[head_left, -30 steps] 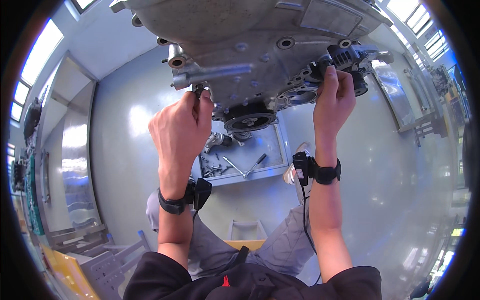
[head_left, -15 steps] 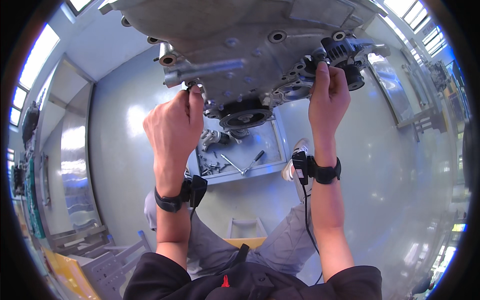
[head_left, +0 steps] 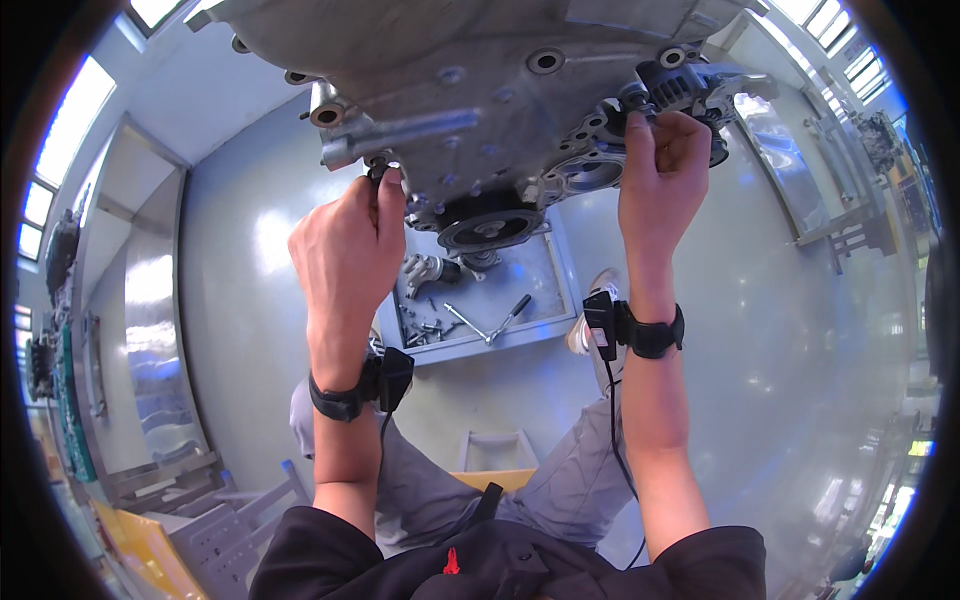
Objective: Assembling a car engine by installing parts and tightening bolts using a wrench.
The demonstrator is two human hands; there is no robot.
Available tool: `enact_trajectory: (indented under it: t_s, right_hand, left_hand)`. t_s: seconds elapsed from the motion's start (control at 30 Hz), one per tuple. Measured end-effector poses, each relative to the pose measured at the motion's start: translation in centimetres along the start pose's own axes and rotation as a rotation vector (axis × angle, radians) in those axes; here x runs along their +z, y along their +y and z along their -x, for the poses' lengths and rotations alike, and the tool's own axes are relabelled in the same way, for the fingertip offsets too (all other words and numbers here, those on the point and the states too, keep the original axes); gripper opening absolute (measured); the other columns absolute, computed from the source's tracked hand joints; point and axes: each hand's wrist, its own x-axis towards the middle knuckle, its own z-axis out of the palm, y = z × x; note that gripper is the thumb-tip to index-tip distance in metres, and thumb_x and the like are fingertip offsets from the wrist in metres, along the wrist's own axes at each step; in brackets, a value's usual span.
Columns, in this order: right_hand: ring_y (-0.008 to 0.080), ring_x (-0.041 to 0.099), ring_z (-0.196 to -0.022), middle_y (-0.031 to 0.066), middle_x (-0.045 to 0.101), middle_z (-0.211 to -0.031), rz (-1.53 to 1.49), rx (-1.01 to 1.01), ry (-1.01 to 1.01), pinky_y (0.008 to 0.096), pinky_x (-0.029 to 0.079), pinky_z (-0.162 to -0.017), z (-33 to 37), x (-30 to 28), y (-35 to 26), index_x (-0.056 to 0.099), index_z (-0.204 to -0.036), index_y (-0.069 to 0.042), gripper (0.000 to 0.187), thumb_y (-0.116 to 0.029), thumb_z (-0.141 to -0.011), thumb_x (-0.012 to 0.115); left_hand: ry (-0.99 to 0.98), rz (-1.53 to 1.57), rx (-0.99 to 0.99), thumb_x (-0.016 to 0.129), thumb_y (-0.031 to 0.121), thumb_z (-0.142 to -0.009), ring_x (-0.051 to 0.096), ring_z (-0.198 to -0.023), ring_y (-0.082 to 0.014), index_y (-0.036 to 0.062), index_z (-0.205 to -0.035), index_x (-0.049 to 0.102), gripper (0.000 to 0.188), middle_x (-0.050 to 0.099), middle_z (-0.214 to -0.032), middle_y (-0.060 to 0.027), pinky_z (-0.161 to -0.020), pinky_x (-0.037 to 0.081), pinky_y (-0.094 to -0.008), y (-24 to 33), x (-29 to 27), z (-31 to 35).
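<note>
A large grey metal engine block [head_left: 500, 80] hangs over the upper part of the view, with a black round pulley [head_left: 490, 228] at its lower side. My left hand [head_left: 345, 245] is closed at the block's lower left edge, thumb and forefinger pinching a small dark piece by a bolt hole. The fingers hide most of that piece. At the right side, my right hand [head_left: 663, 185] is pinched up against a fitting beside the finned alternator [head_left: 676, 86]. What lies between those fingertips is hidden. A round opening [head_left: 590, 176] in the metal shows left of this hand.
Below the block, a grey tray [head_left: 455, 353] bears a ratchet wrench [head_left: 512, 318], several loose bolts [head_left: 425, 330] and a silver and black part [head_left: 428, 270]. My legs straddle a small stool with a yellow edge [head_left: 505, 480]. Metal cabinets [head_left: 150, 330] line the left.
The engine block appears slightly farther left and higher in view. My right hand's fingers have turned and curled more by the alternator, while my left hand keeps its pinch at the same edge.
</note>
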Motion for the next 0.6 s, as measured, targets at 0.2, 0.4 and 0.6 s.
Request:
enact_trajectory:
  t_s: [0.2,0.4,0.6]
  right_hand:
    - [0.0036,0.051,-0.060,-0.0003,0.062,-0.067,0.068,0.171,-0.076,0.0216,0.040,-0.057,-0.62,-0.67,0.22,0.062,-0.092,0.000,0.025,-0.024,-0.098,0.069]
    - [0.0040,0.050,-0.059,-0.0002,0.061,-0.066,0.037,-0.018,0.036,0.0234,0.039,-0.056,-0.11,0.20,0.09,0.063,-0.089,-0.001,0.029,-0.027,-0.098,0.069]
    - [0.0041,0.054,-0.063,0.0007,0.063,-0.067,0.058,0.210,-0.071,0.0232,0.042,-0.060,-0.35,-0.11,0.14,0.064,-0.087,0.000,0.029,-0.027,-0.097,0.070]
  left_hand:
    - [0.011,0.037,-0.019,0.056,0.035,-0.102,0.055,-0.046,-0.0340,0.0064,-0.065,0.062,0.047,0.054,-0.050,-0.0125,-0.049,0.039,-0.0438,-0.19,0.64,0.05]
    - [0.062,0.011,-0.027,0.065,0.034,-0.096,0.056,-0.046,-0.0299,0.0067,-0.066,0.064,0.040,0.056,-0.051,-0.0092,-0.049,0.040,-0.0402,0.18,0.37,0.13]
    - [0.040,-0.055,-0.019,0.067,0.032,-0.094,0.058,-0.044,-0.0278,0.0075,-0.065,0.064,0.038,0.058,-0.049,-0.0062,-0.048,0.041,-0.0378,0.20,0.45,0.04]
